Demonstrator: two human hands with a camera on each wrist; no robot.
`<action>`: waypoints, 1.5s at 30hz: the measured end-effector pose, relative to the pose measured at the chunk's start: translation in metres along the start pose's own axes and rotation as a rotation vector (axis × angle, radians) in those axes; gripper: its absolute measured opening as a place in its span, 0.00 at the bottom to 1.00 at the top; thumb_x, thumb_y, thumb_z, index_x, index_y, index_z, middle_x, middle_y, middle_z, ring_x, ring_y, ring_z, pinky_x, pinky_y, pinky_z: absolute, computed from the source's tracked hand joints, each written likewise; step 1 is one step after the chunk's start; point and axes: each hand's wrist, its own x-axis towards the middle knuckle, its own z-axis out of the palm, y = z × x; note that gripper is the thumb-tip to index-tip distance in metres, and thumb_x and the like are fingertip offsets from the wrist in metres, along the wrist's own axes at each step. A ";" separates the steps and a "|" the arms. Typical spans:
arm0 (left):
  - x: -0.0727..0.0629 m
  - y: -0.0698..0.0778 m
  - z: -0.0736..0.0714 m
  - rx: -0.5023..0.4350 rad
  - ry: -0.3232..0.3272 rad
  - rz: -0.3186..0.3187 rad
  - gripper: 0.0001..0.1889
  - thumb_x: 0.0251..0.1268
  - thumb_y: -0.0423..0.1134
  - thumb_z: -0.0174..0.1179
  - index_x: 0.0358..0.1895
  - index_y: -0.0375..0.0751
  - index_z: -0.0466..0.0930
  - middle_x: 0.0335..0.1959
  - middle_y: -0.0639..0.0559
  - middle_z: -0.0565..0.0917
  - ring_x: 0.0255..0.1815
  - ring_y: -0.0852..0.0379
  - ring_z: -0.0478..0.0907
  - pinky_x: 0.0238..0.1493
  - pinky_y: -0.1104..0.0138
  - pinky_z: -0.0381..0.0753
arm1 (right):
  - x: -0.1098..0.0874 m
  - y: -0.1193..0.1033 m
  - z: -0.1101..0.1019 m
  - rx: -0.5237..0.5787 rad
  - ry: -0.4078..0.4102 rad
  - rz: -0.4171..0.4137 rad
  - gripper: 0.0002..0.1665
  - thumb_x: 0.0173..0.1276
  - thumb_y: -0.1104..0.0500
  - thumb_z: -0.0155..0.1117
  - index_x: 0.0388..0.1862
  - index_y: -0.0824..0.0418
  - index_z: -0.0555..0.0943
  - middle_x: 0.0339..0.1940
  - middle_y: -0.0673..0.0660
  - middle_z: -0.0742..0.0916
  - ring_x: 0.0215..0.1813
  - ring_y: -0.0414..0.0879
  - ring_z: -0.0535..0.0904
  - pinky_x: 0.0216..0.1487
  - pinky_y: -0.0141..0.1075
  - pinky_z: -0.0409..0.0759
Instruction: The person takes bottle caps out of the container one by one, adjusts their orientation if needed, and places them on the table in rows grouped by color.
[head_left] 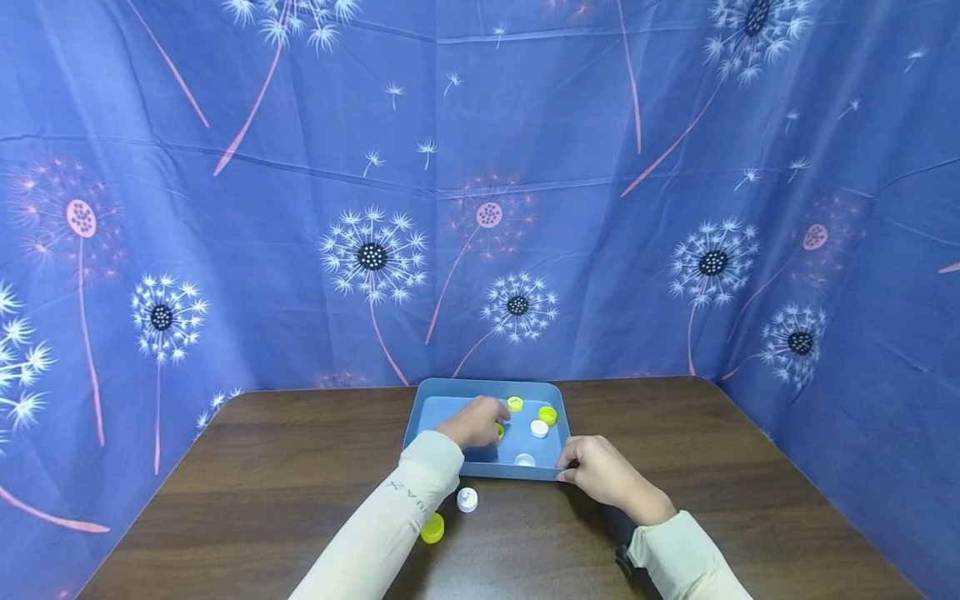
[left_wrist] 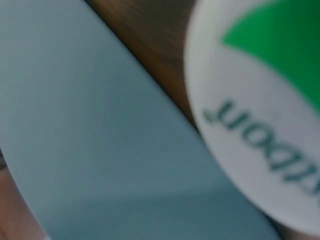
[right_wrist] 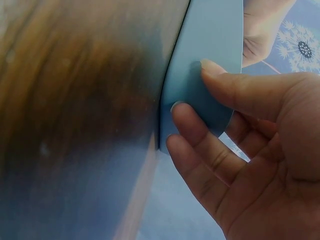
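Now the right hand (head_left: 602, 475) grips a blue tray (head_left: 491, 389) of caps (head_left: 539, 429), the left hand (head_left: 476, 422) (grasp unclear) inside it.

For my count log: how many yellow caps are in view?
4: in the tray, a back cap, a right-side cap and a third cap partly hidden by the left hand; on the table, a fourth cap. More could be hidden under that hand.

Tray (head_left: 444, 410) smooth matt plastic; caps (head_left: 432, 528) seemingly plastic; table (head_left: 300, 467) wood-grained; backdrop (head_left: 600, 233) creased cloth.
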 end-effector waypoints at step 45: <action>-0.093 -0.006 -0.065 -0.114 0.125 0.292 0.12 0.56 0.36 0.74 0.41 0.48 0.82 0.36 0.62 0.82 0.43 0.59 0.83 0.45 0.67 0.81 | -0.001 -0.002 -0.003 -0.007 0.011 -0.018 0.11 0.54 0.69 0.75 0.23 0.54 0.86 0.23 0.38 0.81 0.30 0.32 0.75 0.33 0.31 0.77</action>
